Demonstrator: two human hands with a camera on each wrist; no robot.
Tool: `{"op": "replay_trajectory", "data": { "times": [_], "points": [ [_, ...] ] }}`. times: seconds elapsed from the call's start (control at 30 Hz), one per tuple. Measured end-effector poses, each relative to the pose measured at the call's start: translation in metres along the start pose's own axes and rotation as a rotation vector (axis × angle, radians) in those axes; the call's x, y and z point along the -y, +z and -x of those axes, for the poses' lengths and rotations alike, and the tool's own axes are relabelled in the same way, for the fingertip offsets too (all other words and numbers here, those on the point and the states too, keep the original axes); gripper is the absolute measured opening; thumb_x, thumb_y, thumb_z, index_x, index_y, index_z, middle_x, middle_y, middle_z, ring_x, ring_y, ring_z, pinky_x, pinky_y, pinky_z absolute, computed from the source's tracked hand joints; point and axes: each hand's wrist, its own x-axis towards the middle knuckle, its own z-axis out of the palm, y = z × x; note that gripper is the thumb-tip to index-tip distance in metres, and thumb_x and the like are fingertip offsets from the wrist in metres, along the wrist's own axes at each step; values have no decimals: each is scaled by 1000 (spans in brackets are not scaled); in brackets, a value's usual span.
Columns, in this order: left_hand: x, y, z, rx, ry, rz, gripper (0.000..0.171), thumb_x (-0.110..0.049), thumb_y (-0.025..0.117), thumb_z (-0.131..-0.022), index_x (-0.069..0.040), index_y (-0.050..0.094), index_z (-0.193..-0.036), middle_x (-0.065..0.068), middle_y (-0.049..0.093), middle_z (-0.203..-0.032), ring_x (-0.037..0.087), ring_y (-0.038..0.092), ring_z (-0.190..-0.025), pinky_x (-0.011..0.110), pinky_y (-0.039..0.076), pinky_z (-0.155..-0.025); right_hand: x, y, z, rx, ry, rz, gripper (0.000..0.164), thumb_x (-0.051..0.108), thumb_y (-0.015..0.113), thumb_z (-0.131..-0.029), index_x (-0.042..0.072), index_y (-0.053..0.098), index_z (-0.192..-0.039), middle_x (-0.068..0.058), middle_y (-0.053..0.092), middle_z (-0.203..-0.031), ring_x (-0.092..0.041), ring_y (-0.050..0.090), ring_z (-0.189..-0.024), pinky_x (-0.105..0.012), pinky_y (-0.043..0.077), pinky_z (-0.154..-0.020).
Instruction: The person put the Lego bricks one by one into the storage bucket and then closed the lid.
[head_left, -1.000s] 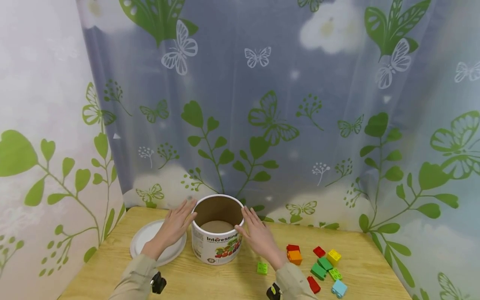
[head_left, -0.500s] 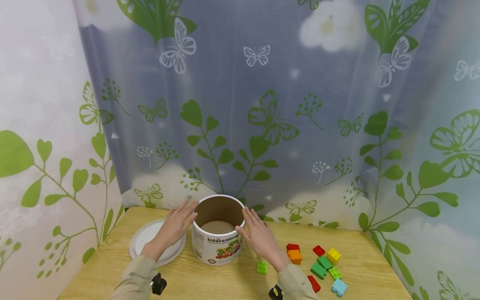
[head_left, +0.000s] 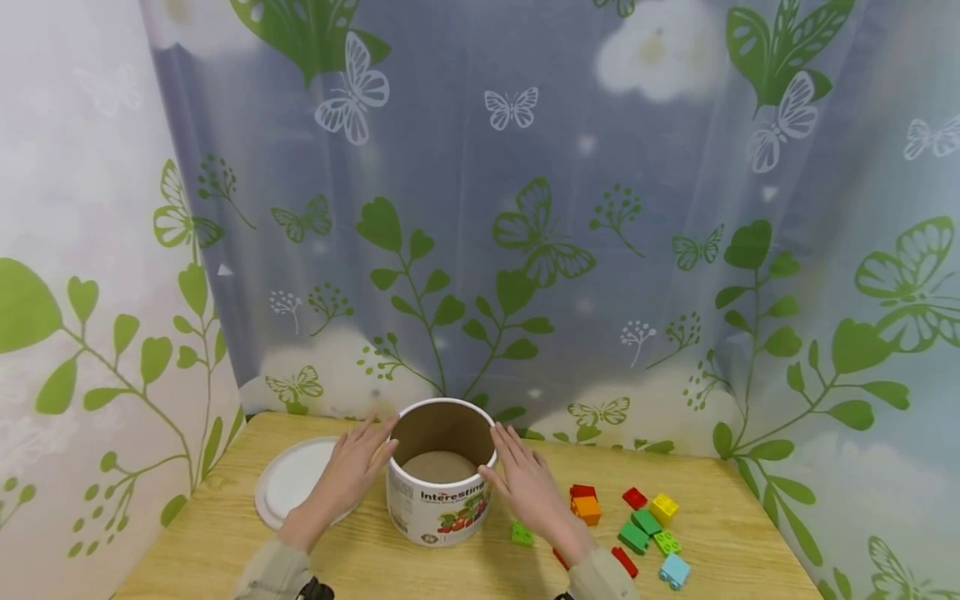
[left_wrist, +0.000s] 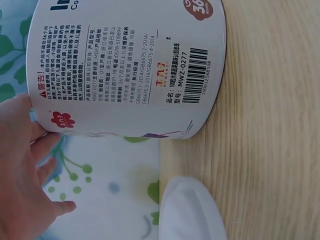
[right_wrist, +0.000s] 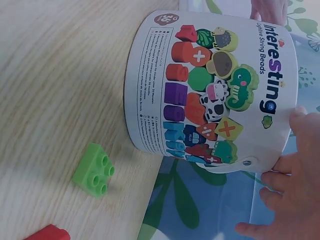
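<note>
A white cylindrical bucket printed "Interesting" stands upright on the table, its top off and its brown inside visible. My left hand touches its left side near the rim, fingers mostly straight. Against the right side rests my right hand, fingers extended. In the left wrist view, the bucket's label with a barcode faces the camera, and the thumb lies by the rim. Pictures of string beads cover the side seen in the right wrist view. A round white lid lies left of the bucket, partly hidden by my left arm.
Several toy building blocks lie to the right: a light green block by my right wrist, an orange block, a yellow block and a light blue block. Behind the wooden table hangs a patterned curtain.
The bucket has shifted slightly toward me, with both hands moving along on its sides. A red block beside my right forearm has come into sight.
</note>
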Motion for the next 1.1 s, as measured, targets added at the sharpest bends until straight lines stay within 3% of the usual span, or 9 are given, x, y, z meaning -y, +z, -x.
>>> {"op": "replay_trajectory", "data": {
  "times": [0.17, 0.43, 0.73, 1.1],
  "points": [
    [-5, 2, 6, -26, 6, -13, 51, -33, 49, -108, -12, 44, -155, 16, 41, -157, 40, 30, -149, 73, 17, -114, 0, 1, 6, -9, -7, 1, 69, 46, 46, -107, 5, 31, -160, -13, 28, -165, -34, 27, -152, -67, 30, -113],
    [-12, 5, 17, -86, 25, -15, 49, -29, 52, -107, -8, 49, -151, 14, 49, -152, 41, 35, -146, 75, 24, -110, 4, 2, 18, -23, -1, -20, 68, 44, 47, -107, 4, 30, -160, -14, 27, -165, -36, 27, -151, -67, 30, -113],
    [-20, 6, 31, -100, -7, 12, 48, -28, 54, -106, -12, 50, -151, 12, 51, -151, 40, 35, -147, 77, 24, -108, 13, 0, 36, -49, -1, -41, 70, 48, 43, -107, 3, 32, -159, -15, 28, -165, -37, 30, -150, -68, 33, -111],
    [-29, 5, 51, -140, 9, -10, 46, -23, 58, -105, -11, 54, -149, 7, 56, -148, 39, 39, -145, 78, 30, -104, 18, 4, 54, -68, -3, -73, 70, 50, 44, -106, 4, 34, -158, -15, 32, -163, -37, 32, -149, -68, 36, -109]
  ]
}}
